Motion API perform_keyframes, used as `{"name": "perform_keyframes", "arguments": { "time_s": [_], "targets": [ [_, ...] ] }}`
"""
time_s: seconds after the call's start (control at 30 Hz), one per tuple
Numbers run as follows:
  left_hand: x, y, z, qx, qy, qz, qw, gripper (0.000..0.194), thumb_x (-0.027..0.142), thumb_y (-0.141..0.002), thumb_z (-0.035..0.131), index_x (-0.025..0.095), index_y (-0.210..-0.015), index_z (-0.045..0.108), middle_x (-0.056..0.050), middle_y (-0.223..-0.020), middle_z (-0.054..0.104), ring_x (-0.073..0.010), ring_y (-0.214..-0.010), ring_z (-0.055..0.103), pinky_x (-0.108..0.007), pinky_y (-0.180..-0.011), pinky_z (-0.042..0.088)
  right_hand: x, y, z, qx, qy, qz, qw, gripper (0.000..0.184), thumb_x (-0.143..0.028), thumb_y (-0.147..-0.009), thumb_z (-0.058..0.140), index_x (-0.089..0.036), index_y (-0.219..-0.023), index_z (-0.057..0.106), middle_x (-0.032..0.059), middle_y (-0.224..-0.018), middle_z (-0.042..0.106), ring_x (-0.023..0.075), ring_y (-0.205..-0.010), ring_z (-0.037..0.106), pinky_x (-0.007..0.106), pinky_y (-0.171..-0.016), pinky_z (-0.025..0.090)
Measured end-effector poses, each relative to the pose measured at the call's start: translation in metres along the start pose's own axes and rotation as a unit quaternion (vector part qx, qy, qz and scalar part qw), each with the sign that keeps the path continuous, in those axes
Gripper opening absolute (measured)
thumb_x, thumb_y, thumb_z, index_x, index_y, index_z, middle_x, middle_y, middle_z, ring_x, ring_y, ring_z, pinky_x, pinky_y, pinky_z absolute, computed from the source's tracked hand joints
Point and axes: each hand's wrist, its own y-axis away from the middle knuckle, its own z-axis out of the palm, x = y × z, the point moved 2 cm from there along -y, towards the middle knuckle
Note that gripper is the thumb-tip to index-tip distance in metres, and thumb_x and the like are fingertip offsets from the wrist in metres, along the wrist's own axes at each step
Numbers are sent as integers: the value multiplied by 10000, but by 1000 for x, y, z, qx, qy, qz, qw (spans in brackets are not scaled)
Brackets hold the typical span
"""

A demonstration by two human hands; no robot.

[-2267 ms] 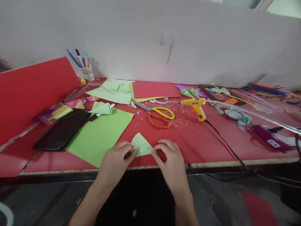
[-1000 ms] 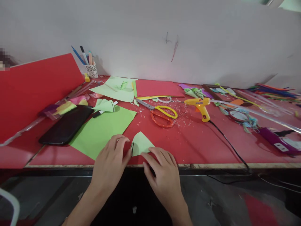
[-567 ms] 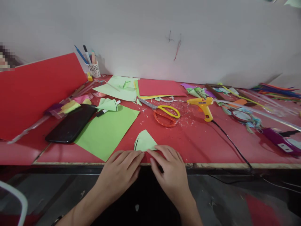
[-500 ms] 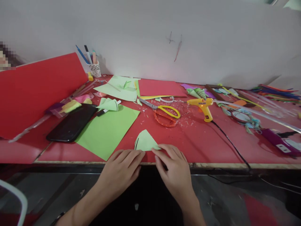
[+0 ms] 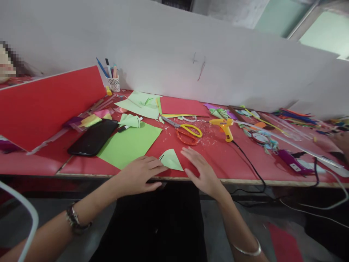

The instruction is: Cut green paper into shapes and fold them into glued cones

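Observation:
A small pale green paper piece (image 5: 172, 160) with a short black line at its left edge lies near the front edge of the red table. My left hand (image 5: 141, 173) rests at its lower left, fingers stretched out and the fingertips touching the paper. My right hand (image 5: 201, 171) is apart from the paper on its right side, fingers spread with nothing in them. Scissors (image 5: 188, 131) with one yellow and one orange-red handle lie just beyond. To the left is a bright green sheet (image 5: 131, 145), with a curled pale green paper (image 5: 131, 120) and a marker on it.
A yellow glue gun (image 5: 224, 127) with a black cord stands to the right, its light glowing. A black phone (image 5: 94, 138) overlaps the green sheet. A large red board (image 5: 51, 103) leans at left. Behind are red sheets (image 5: 182, 105) and a pen cup (image 5: 113, 83).
My right hand has come off the pale green paper and opened to the right. My left hand stays at the paper's lower left. The camera view has shifted and tilted.

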Motion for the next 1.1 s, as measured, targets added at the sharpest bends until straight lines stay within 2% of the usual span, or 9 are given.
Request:
{"name": "perform_keyframes", "arguments": {
  "time_s": [0.1, 0.17, 0.27, 0.37, 0.47, 0.6, 0.8, 0.9, 1.1],
  "targets": [
    [-11, -1, -4, 4, 11, 18, 1000, 323, 345, -799, 463, 224, -1092, 528, -43, -1057, 589, -186, -1001, 504, -358, -947, 328, -9, -13, 7, -89, 38, -51, 994, 531, -435, -821, 436, -253, -1312, 347, 53, -1359, 376, 208, -1283, 266, 433, -1034, 249],
    [-13, -1, -4, 15, -8, 6, 1000, 317, 351, -793, 470, 217, -1073, 535, -47, -1078, 583, -195, -1030, 491, -380, -974, 299, -17, -16, 11, -103, 77, -70, 989, 545, -491, -804, 441, -253, -1291, 378, 70, -1323, 419, 223, -1247, 324, 474, -1033, 217],
    [-10, 1, -1, 20, -47, -31, 998, 364, 383, -804, 462, 203, -1115, 518, -60, -1130, 564, -209, -1048, 483, -384, -959, 314, -29, -15, 15, -69, 132, -83, 985, 565, -494, -775, 492, -184, -1244, 432, 113, -1186, 514, 235, -1140, 428, 482, -1024, 222],
    [-8, 1, 2, 24, -54, -66, 996, 350, 376, -840, 414, 219, -1137, 510, -52, -1154, 558, -196, -1044, 499, -396, -971, 296, -34, -13, 18, -48, 139, -83, 986, 424, -407, -773, 536, -153, -1112, 518, 108, -1052, 558, 229, -1072, 466, 422, -981, 312],
    [-10, -1, 5, 21, -34, -78, 996, 312, 313, -876, 352, 241, -1128, 521, -39, -1182, 553, -171, -1057, 508, -388, -974, 294, -29, -13, 19, -63, 97, -95, 989, 397, -406, -755, 557, -153, -1058, 520, 123, -1217, 472, 231, -1170, 390, 383, -968, 338],
    [-12, -7, 6, 5, -8, -72, 997, 334, 308, -881, 345, 251, -1175, 493, -40, -1251, 509, -167, -1139, 459, -393, -988, 281, -23, -12, 18, -77, 117, -122, 983, 505, -420, -757, 549, -168, -1181, 444, 130, -1310, 401, 231, -1225, 336, 439, -1000, 285],
    [-11, -18, 7, -7, 6, -67, 998, 332, 230, -873, 352, 218, -1160, 520, -34, -1224, 535, -157, -1149, 450, -353, -983, 297, -29, -6, 17, -44, 221, -121, 967, 446, -335, -780, 548, -127, -1171, 490, 142, -977, 565, 237, -914, 512, 397, -803, 426],
    [-18, -23, 8, -16, 45, -29, 998, 356, 209, -863, 375, 226, -1200, 489, -22, -1221, 539, -143, -1165, 431, -325, -979, 313, -24, -4, 17, -42, 168, -118, 978, 340, -339, -790, 539, -148, -1070, 556, 98, -904, 572, 209, -886, 515, 361, -792, 438],
    [-26, -29, 2, -10, 65, 11, 998, 337, 228, -842, 426, 274, -1158, 532, -34, -1187, 543, -173, -1098, 445, -352, -923, 360, -10, -3, 14, -64, 49, -126, 989, 344, -314, -787, 551, -217, -1117, 529, 69, -1220, 501, 173, -1139, 441, 382, -973, 343]
  ]
}}
